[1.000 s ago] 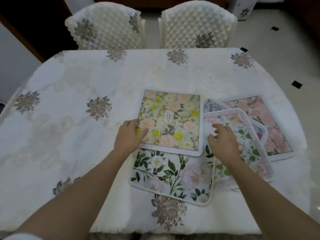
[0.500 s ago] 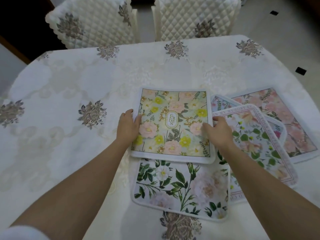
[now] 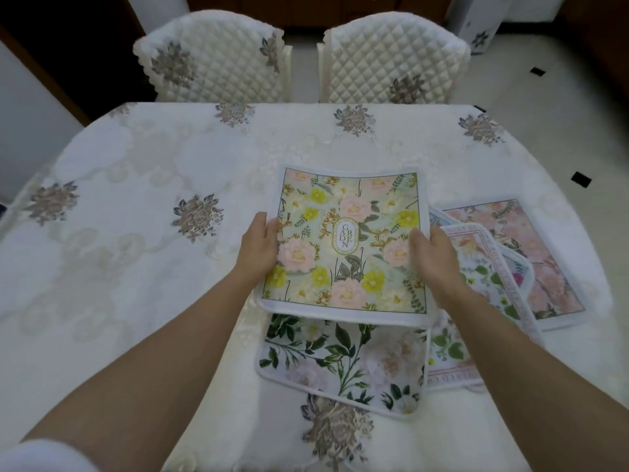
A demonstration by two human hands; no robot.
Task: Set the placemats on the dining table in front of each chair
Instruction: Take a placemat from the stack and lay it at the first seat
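Observation:
A square placemat with yellow and pink flowers and a "GARDEN" label (image 3: 350,240) is lifted off the pile, above the table. My left hand (image 3: 260,245) grips its left edge and my right hand (image 3: 430,252) grips its right edge. Under it lies a white placemat with green leaves (image 3: 343,362). To the right lie a pink-bordered floral placemat (image 3: 490,284), a pink flower placemat (image 3: 531,247) and the corner of a blue-patterned one (image 3: 439,218), overlapping each other.
The table wears a white tablecloth with brown flower motifs (image 3: 136,233). Two quilted white chairs stand at the far side, one at the left (image 3: 214,59) and one at the right (image 3: 394,56). Tiled floor shows at the right.
Both hands moved from the mat's near corners to its side edges, took hold, and raised the yellow-flowered placemat off the pile.

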